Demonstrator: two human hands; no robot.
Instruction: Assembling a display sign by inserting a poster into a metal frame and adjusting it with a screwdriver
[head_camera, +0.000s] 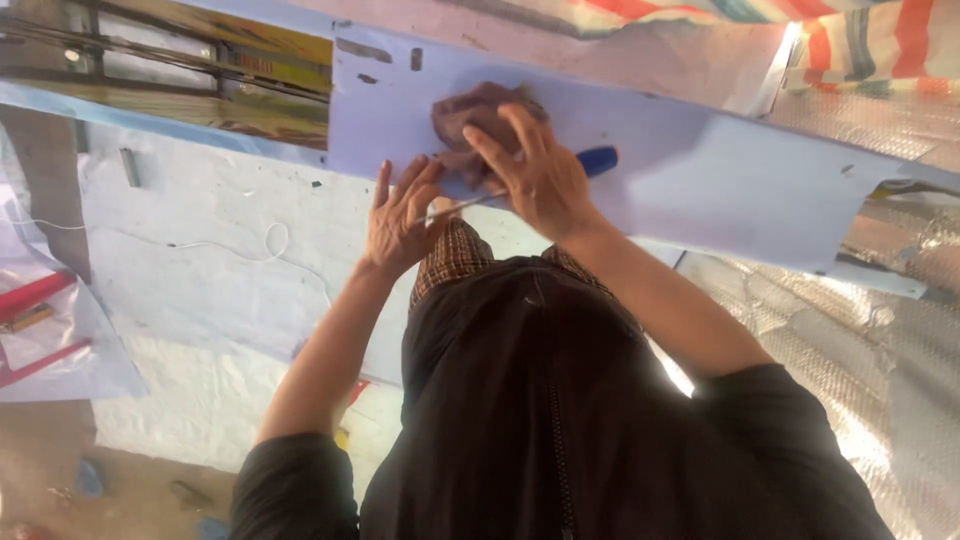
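Note:
A light blue sheet (700, 180) lies slanted across the view. My right hand (540, 180) rests on it with fingers spread over a crumpled brown cloth (470, 110). Under its palm it holds a screwdriver with a blue handle (598, 160). The thin metal shaft (465, 205) runs left towards my left hand (400, 215). That hand lies flat at the sheet's near edge, fingers straight and together, thumb next to the shaft's tip. My dark sleeves and a checked garment (455, 255) fill the lower middle.
A white cable (270, 240) loops over a pale stained surface on the left. Red parts under clear plastic (40, 300) sit at the far left. Silver foil material (860, 340) covers the right side, and a striped tarp (860, 40) hangs at the top right.

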